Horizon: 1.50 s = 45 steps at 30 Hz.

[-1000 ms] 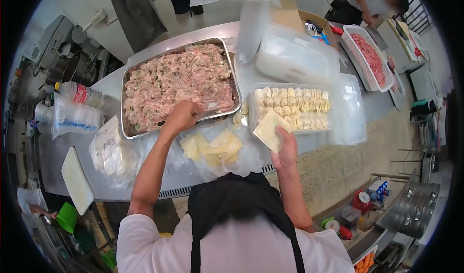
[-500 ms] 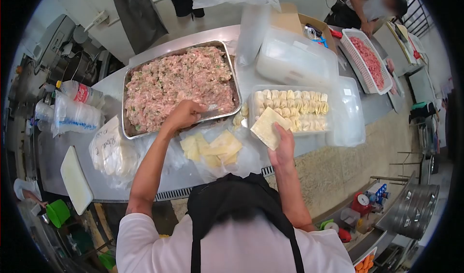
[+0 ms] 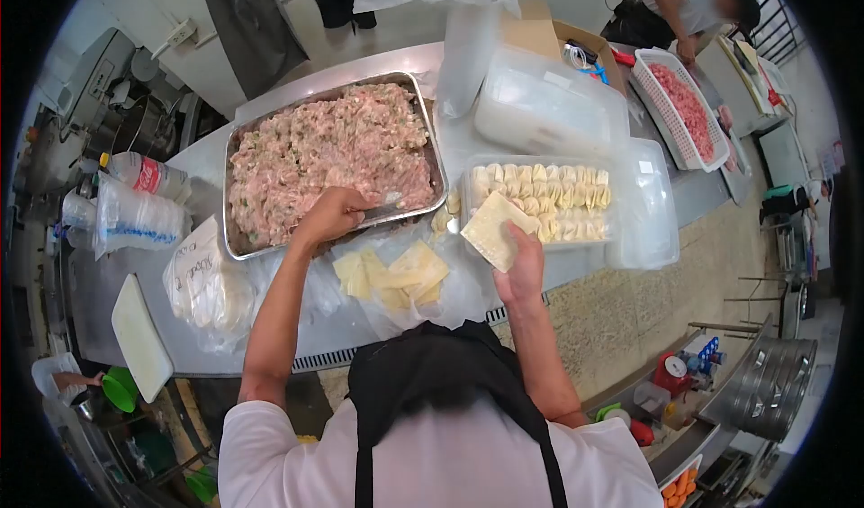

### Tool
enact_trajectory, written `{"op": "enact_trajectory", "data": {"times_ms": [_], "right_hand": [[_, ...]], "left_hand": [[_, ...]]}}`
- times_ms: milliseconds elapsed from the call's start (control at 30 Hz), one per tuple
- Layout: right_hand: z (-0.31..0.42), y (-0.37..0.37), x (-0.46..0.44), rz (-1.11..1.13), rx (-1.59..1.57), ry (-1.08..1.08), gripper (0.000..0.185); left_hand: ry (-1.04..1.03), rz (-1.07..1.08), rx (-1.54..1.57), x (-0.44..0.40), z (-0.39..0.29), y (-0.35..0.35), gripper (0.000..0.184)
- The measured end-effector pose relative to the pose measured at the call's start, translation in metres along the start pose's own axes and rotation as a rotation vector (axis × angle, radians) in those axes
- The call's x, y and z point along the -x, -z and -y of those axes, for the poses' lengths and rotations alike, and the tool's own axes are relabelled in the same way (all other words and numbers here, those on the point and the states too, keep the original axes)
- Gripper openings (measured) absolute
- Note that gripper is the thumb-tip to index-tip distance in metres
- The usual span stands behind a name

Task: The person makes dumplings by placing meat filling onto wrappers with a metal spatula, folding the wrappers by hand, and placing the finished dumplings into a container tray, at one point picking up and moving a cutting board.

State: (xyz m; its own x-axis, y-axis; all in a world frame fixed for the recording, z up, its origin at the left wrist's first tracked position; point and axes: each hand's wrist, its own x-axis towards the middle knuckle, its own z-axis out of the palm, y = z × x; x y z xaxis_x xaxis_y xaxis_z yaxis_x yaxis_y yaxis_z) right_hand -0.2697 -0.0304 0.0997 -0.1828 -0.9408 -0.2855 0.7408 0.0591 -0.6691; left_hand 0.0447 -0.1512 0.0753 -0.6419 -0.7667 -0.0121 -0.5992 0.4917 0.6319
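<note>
My left hand (image 3: 333, 215) is closed at the near edge of a metal tray (image 3: 438, 139) full of ground meat mixture (image 3: 328, 148) flecked with green. A small flat tool (image 3: 389, 200) sticks out from its fingers toward the right, over the meat; its handle is hidden. My right hand (image 3: 522, 269) holds a square, pale yellow dumpling wrapper (image 3: 491, 229) by its right side. Just beyond the wrapper is a clear plastic container (image 3: 615, 224) with rows of folded dumplings (image 3: 544, 193). More loose wrappers (image 3: 396, 276) lie on plastic between my arms.
Plastic lids (image 3: 648, 206) and a box (image 3: 549, 103) stand around the dumplings. A white basket of meat (image 3: 688, 116) sits at the far right, near another person (image 3: 693, 8). Bagged goods (image 3: 209, 274), a bottle (image 3: 148, 175) and a cutting board (image 3: 142, 337) are at left.
My left hand has shifted slightly left along the tray's near edge with the tool. My right hand still holds the wrapper. Another person's hand at the far left has moved toward a green container.
</note>
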Motion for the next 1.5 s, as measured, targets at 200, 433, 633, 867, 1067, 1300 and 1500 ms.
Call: {"op": "enact_trajectory", "data": {"times_ms": [200,433,633,867,1067,1300,1500], "right_hand": [[-0.009,-0.013,-0.011,-0.039,-0.136,-0.051,0.043],[-0.029,-0.041,-0.032,0.124,-0.315,-0.322,0.049],[-0.025,-0.026,-0.039,-0.102,-0.317,-0.086,0.048],[-0.021,-0.038,-0.032,-0.052,-0.244,-0.100,0.045],[-0.009,-0.037,-0.026,0.018,-0.215,-0.072,0.044],[0.005,-0.021,-0.009,0.356,0.225,0.100,0.067],[0.000,-0.020,-0.001,0.180,1.060,0.595,0.048]], "left_hand": [[0.225,-0.030,0.621,0.023,-0.048,0.029,0.032],[-0.045,-0.403,0.339,0.025,-0.101,-0.036,0.031],[0.207,-0.384,0.160,0.055,-0.142,-0.018,0.036],[0.027,-0.357,0.082,0.033,-0.130,-0.047,0.030],[-0.022,-0.436,0.192,0.019,-0.144,-0.054,0.034],[0.061,-0.412,0.357,0.026,-0.154,-0.022,0.032],[0.137,-0.141,0.251,0.038,-0.175,-0.012,0.033]]}}
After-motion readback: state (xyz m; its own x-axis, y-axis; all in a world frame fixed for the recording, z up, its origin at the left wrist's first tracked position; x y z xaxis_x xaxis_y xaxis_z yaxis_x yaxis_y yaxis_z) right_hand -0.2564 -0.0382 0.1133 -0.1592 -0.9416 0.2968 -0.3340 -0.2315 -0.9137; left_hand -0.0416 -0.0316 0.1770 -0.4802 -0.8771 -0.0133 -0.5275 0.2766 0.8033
